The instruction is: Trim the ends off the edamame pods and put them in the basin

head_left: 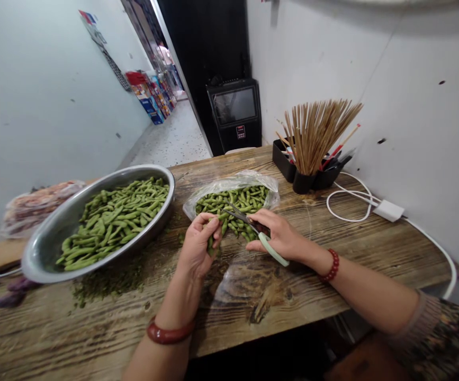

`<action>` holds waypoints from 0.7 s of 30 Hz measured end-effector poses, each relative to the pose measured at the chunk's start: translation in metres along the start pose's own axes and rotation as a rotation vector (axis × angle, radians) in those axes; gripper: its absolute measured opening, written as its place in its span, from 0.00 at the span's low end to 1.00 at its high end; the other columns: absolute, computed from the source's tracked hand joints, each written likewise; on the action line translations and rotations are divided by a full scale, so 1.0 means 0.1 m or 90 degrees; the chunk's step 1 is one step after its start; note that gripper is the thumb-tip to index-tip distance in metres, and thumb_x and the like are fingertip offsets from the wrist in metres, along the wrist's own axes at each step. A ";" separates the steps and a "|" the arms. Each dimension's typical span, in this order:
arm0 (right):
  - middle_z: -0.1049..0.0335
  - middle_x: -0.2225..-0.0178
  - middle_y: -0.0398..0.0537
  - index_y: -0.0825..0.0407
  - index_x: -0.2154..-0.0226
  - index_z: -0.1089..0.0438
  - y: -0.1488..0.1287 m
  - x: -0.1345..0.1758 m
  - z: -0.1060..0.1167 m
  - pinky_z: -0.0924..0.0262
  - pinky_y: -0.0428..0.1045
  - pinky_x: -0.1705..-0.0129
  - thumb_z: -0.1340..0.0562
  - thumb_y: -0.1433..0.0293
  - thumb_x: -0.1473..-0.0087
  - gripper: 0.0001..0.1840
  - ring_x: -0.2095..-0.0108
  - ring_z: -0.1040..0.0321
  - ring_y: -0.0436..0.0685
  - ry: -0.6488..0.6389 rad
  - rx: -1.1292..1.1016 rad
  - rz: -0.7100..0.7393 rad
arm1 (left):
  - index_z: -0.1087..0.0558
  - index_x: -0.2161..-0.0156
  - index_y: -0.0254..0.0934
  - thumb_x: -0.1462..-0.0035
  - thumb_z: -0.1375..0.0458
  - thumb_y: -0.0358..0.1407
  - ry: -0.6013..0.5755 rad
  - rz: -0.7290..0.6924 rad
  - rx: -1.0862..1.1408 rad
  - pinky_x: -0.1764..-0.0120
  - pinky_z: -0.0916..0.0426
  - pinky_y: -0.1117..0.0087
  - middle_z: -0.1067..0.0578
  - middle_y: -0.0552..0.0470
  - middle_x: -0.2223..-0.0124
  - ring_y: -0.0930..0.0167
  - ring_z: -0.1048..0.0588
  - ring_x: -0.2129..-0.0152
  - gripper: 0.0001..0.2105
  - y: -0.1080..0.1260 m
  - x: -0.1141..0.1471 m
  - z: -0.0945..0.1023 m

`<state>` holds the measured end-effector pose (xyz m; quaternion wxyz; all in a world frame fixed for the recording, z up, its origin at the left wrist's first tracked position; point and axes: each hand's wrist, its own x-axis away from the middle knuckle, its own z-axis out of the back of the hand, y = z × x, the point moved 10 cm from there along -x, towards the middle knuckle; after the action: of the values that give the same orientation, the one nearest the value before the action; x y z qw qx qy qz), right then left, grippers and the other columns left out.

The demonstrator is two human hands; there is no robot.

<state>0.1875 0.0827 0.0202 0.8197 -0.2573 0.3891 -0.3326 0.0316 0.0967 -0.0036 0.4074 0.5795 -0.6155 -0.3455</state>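
My left hand is closed around a few green edamame pods, with one pod's tip sticking up past the fingertips. Scissors with pale green handles are gripped in my right hand; their dark blades reach left to the pod at my left fingers. Just behind both hands lies a clear plastic bag, its mouth spread open over many edamame pods. On the left, a large metal basin holds a heap of edamame pods.
Trimmed green bits lie beside the basin on the wooden table. A bagged pinkish bundle sits far left. Skewers stand in a black holder at the back right, near a white cable and adapter.
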 end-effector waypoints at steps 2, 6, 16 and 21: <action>0.35 0.62 0.51 0.55 0.53 0.34 -0.01 0.00 -0.02 0.37 0.51 0.62 0.32 0.58 0.54 0.29 0.64 0.36 0.56 -0.014 -0.001 0.001 | 0.34 0.70 0.35 0.58 0.33 0.32 -0.002 0.012 -0.015 0.86 0.48 0.83 0.35 0.60 0.81 0.82 0.40 0.86 0.13 -0.03 0.02 -0.03; 0.35 0.63 0.50 0.55 0.53 0.34 -0.04 0.01 -0.02 0.38 0.51 0.63 0.32 0.57 0.54 0.29 0.65 0.36 0.55 -0.014 -0.009 0.004 | 0.34 0.70 0.35 0.57 0.33 0.33 -0.010 0.024 -0.055 0.85 0.48 0.83 0.37 0.61 0.82 0.82 0.41 0.87 0.13 -0.07 0.04 -0.07; 0.35 0.66 0.49 0.55 0.55 0.32 -0.09 -0.01 0.02 0.39 0.50 0.62 0.33 0.60 0.52 0.24 0.66 0.37 0.54 0.014 -0.035 0.024 | 0.35 0.70 0.36 0.56 0.34 0.33 -0.042 0.044 -0.050 0.85 0.48 0.83 0.36 0.61 0.81 0.82 0.41 0.87 0.13 -0.14 0.05 -0.11; 0.33 0.67 0.48 0.55 0.57 0.31 -0.11 -0.01 0.01 0.39 0.49 0.62 0.33 0.61 0.50 0.20 0.66 0.36 0.54 -0.003 -0.036 0.024 | 0.34 0.70 0.35 0.55 0.35 0.33 -0.048 0.032 -0.021 0.86 0.48 0.83 0.34 0.59 0.78 0.81 0.41 0.85 0.11 -0.11 0.02 -0.10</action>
<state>0.1840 0.0767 0.0291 0.8192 -0.2736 0.4010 -0.3053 0.0453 0.0941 -0.0091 0.4022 0.5437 -0.6389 -0.3667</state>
